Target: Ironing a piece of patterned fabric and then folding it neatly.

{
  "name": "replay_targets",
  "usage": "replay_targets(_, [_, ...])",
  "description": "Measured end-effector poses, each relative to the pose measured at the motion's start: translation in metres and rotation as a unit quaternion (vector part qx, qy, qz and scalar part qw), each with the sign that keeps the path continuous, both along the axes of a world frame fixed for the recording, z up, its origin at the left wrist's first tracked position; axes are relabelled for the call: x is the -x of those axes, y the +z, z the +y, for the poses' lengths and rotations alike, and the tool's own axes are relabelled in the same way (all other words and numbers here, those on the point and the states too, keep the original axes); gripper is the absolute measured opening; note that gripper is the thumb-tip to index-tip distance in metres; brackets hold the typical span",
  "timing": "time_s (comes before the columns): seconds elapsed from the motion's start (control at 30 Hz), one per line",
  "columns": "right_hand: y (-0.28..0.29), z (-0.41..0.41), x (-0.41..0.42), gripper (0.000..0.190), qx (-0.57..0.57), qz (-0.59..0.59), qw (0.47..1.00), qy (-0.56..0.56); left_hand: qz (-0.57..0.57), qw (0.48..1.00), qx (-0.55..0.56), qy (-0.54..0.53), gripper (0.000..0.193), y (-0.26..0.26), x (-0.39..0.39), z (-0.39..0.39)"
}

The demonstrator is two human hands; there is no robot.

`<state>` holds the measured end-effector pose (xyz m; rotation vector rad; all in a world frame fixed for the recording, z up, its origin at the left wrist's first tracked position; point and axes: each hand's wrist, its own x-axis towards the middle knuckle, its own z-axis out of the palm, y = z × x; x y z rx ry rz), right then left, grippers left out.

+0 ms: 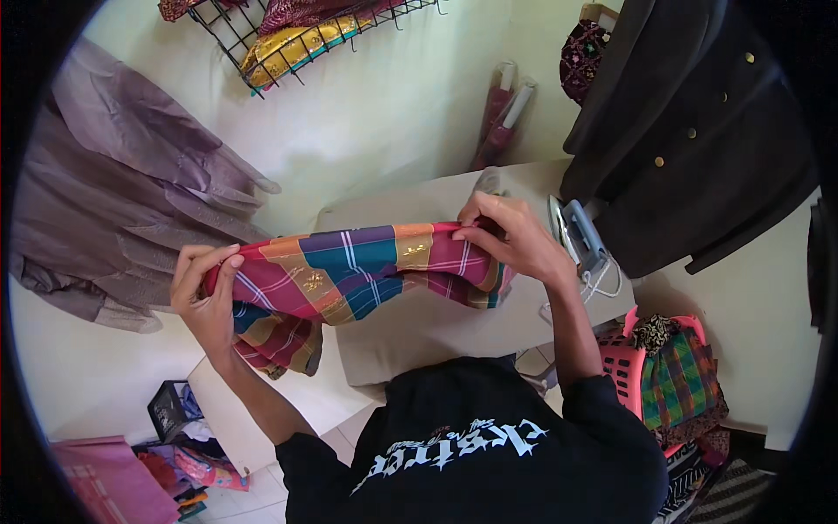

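A plaid cloth (353,268) in magenta, teal, purple and orange with gold motifs is stretched between my two hands. My left hand (206,288) pinches its upper edge at the left end, thumb against fingers. At the right end, my right hand (510,232) grips the same edge, where a red strip shows. The cloth's lower part hangs in folds above a beige padded ironing surface (432,327). Just right of my right hand, a clothes iron (579,229) with a blue-grey body rests near the surface's edge, its pale cord looped beside it.
Purple-grey garments (131,196) hang at left, a dark buttoned jacket (694,144) at right. Overhead is a black wire basket (262,75) holding fabrics. A pink laundry basket (622,373) with folded cloth stands lower right. A white tabletop (262,419) lies lower left, near a black crate (167,412).
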<state>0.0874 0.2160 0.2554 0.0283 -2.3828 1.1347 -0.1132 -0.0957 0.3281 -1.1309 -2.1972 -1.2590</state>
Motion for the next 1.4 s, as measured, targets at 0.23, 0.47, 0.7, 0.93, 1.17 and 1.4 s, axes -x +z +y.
replay_targets(0.23, [0.018, 0.020, -0.033, 0.021, -0.071, -0.099, 0.992, -0.038, 0.012, 0.998, -0.002, -0.054, 0.017, 0.000, 0.004, 0.037])
replay_targets(0.47, [-0.021, 0.017, -0.039, 0.022, 0.032, -0.256, 0.964, -0.065, 0.038, 0.995, -0.015, -0.095, 0.017, 0.000, 0.008, 0.062])
replay_targets(0.7, [-0.062, 0.033, -0.037, 0.024, -0.034, -0.170, 0.984, -0.038, 0.039, 0.996, 0.005, -0.084, 0.011, -0.002, 0.025, 0.054])
replay_targets(0.93, [-0.051, 0.031, -0.040, 0.019, 0.040, -0.167, 0.984, -0.044, 0.012, 0.999, -0.015, -0.049, 0.009, -0.013, 0.050, 0.034])
replay_targets(1.17, [-0.031, 0.042, -0.041, 0.020, 0.006, -0.150, 0.984, -0.094, 0.008, 1.000, -0.005, -0.030, 0.009, -0.018, 0.062, 0.026])
replay_targets(1.4, [-0.016, 0.059, -0.022, 0.012, -0.179, -0.006, 0.975, -0.135, 0.034, 0.998, -0.044, -0.032, 0.010, -0.006, 0.071, 0.011])
